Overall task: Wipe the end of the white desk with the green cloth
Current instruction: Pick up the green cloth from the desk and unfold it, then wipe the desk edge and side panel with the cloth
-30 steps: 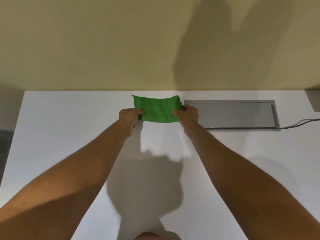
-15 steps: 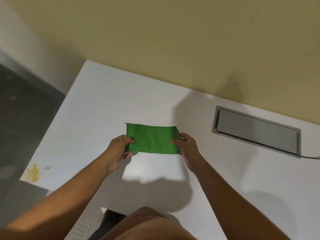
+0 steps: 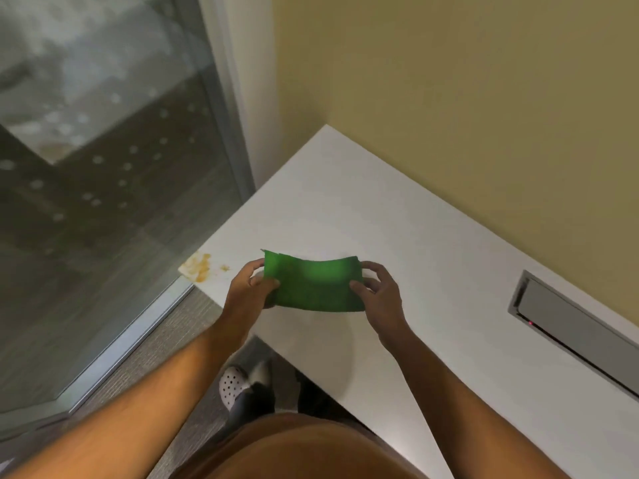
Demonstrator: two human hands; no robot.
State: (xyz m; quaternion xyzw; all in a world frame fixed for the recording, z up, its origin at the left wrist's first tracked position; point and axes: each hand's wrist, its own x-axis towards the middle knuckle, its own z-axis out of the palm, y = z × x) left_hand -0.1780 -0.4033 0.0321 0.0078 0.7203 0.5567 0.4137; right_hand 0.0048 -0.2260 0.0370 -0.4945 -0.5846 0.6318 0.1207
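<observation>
Head view: green cloth [image 3: 314,286] held stretched flat between both hands, above the left end of the white table [image 3: 345,209]; whether it touches the surface can't be told. Left hand [image 3: 247,292] pinches the cloth's left edge, thumb on top, fingers curled underneath. Right hand [image 3: 378,292] pinches the right edge, thumb [image 3: 358,288] on the top face, other fingers behind the edge. Both grips pressed together on the cloth. The cloth's far edge sags slightly in the middle, and a small corner sticks up at its top left.

Orange-yellow stain [image 3: 200,266] sits at the table's near-left corner, with a small spot [image 3: 224,267] just beside it; both are left of the left hand and apart from the cloth. Grey metal cable hatch [image 3: 570,326] is set flush into the table at right, well apart from the hands, with a tiny red light at its near edge. Yellow wall [image 3: 466,98] runs behind the table. Glass panel [image 3: 103,167] with a metal frame stands left of the table end. Grey floor [image 3: 166,344] shows below, with a white perforated shoe [image 3: 232,383] under the table edge. Both bare forearms reach in from the bottom.
</observation>
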